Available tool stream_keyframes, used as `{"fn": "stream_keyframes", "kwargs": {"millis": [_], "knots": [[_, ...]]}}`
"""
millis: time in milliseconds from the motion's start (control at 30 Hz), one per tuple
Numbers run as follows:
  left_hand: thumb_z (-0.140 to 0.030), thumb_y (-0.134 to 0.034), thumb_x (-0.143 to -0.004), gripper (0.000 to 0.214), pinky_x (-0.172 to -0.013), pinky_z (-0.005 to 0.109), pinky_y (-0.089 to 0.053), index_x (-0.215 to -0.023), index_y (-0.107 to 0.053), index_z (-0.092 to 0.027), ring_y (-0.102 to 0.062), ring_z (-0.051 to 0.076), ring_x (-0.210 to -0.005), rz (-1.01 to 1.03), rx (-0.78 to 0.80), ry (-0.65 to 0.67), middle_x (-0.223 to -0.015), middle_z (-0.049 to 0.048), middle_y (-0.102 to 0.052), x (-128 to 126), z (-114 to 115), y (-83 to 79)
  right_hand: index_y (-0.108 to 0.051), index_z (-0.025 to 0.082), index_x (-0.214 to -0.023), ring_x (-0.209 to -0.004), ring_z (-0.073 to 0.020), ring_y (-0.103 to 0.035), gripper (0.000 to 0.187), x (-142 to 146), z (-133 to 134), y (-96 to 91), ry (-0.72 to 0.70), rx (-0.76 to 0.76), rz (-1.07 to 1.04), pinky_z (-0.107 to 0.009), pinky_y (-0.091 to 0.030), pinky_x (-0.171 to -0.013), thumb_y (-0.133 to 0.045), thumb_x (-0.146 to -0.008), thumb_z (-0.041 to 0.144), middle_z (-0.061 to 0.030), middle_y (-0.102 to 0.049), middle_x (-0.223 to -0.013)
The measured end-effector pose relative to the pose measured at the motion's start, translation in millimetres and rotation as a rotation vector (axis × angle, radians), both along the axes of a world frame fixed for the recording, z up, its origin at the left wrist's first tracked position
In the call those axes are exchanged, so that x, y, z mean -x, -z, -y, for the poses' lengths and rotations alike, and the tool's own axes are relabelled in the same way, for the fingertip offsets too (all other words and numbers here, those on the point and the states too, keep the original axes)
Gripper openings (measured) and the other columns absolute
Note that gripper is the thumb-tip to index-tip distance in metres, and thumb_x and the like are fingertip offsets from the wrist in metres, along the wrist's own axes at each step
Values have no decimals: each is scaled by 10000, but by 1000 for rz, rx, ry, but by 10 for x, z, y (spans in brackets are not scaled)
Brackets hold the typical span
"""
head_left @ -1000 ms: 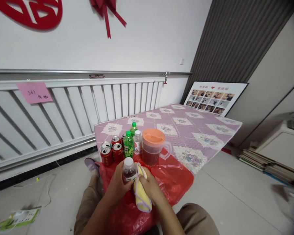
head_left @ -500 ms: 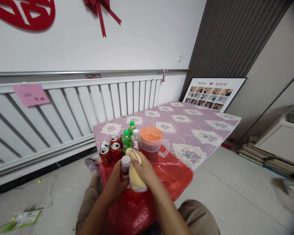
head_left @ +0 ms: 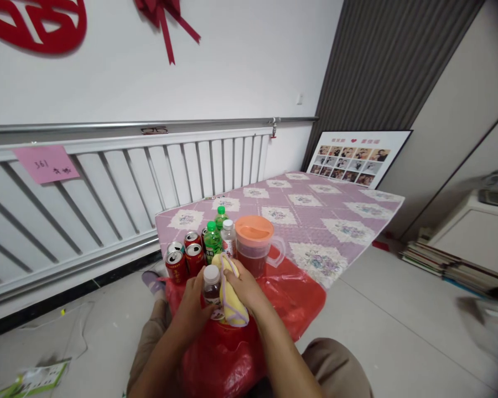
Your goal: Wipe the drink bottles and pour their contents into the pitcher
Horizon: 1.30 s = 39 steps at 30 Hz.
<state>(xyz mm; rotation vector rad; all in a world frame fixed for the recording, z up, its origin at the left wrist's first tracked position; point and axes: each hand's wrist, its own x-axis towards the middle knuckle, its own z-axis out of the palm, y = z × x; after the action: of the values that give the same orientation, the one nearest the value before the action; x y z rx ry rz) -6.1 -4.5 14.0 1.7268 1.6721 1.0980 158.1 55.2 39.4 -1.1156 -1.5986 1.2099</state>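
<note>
My left hand is wrapped round a clear bottle with a white cap and dark contents, upright over the red plastic sheet. A yellow cloth with a purple edge is gripped in my right hand, pressed against the bottle's right side. Just beyond stand a pitcher with an orange lid, a white-capped bottle, a green-capped bottle with another green-capped bottle behind it, and several red drink cans on the left.
A purple quilted cloth with floral diamonds covers the table. Along the wall runs a white radiator. A framed photo board leans at the back right, and stacked books lie by the cabinet.
The view has shifted slightly, moving the scene a little left. Both hands keep their hold on the bottle and the cloth, with only slight movement of the fingers.
</note>
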Motion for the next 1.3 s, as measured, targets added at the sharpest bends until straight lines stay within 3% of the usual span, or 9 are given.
{"fn": "stream_keyframes", "kwargs": {"millis": [167, 300, 500, 767, 900, 1000, 1167, 1300], "knots": [[-203, -687, -690, 836, -1090, 485, -386, -1439, -320, -143, -472, 326, -1296, -5, -162, -128, -1374, 184, -499, -169, 0, 272, -574, 191, -1250, -1087, -243, -625, 395, -12, 88, 173, 38, 11, -17, -392, -455, -968, -489, -888, 326, -89, -656, -1244], [-245, -743, -663, 810, -1068, 481, -402, -1387, -385, -185, -503, 326, -1251, 3, -192, -177, -1339, 148, -518, -249, 2, 347, -588, 190, -1226, -1086, -232, -632, 371, -53, 182, 303, 54, 20, -16, -379, -455, -976, -489, -891, 311, -85, -678, -1199], [-266, -742, -673, 704, -1049, 497, -407, -1309, -458, -166, -501, 331, -1207, 6, -156, -173, -1239, 130, -537, -239, 4, 185, -590, 198, -1240, -1135, -235, -606, 382, -110, 278, 360, 100, -13, 6, -412, -432, -1021, -504, -876, 272, -91, -663, -1221], [-236, -694, -729, 662, -1007, 413, -464, -1335, -436, -176, -576, 274, -1164, 129, -73, 107, -1286, 120, -578, -113, -21, -45, -568, 218, -1277, -1272, -223, -484, 448, -11, 283, 55, 153, -189, 8, -386, -325, -1118, -553, -829, 237, -102, -539, -1348], [-199, -676, -700, 702, -1003, 406, -480, -1340, -388, -165, -602, 272, -1151, 118, -30, 97, -1302, 126, -590, -96, -8, -75, -586, 220, -1260, -1241, -232, -514, 442, 0, 154, -6, 117, -163, 6, -402, -344, -1098, -557, -819, 222, -97, -577, -1312], [-183, -653, -699, 667, -1030, 434, -461, -1313, -398, -143, -596, 284, -1165, 85, -14, 107, -1293, 147, -594, -93, -12, -120, -594, 221, -1250, -1152, -230, -594, 397, -41, 55, 98, 64, -86, -13, -402, -424, -1027, -524, -864, 279, -76, -649, -1242], [-147, -648, -698, 676, -1044, 424, -458, -1325, -396, -160, -595, 272, -1172, 138, 12, 182, -1289, 126, -601, -88, -22, -163, -637, 189, -1163, -939, -237, -693, 342, -114, 82, 436, 37, 36, -17, -398, -533, -848, -487, -877, 300, -69, -734, -1069], [-148, -637, -717, 682, -1072, 405, -437, -1345, -374, -176, -566, 252, -1220, 169, 27, 230, -1326, 112, -577, -82, -19, -127, -642, 202, -1159, -1031, -242, -663, 344, -132, 199, 504, 75, 18, -19, -417, -491, -941, -512, -844, 252, -75, -714, -1129]]}}
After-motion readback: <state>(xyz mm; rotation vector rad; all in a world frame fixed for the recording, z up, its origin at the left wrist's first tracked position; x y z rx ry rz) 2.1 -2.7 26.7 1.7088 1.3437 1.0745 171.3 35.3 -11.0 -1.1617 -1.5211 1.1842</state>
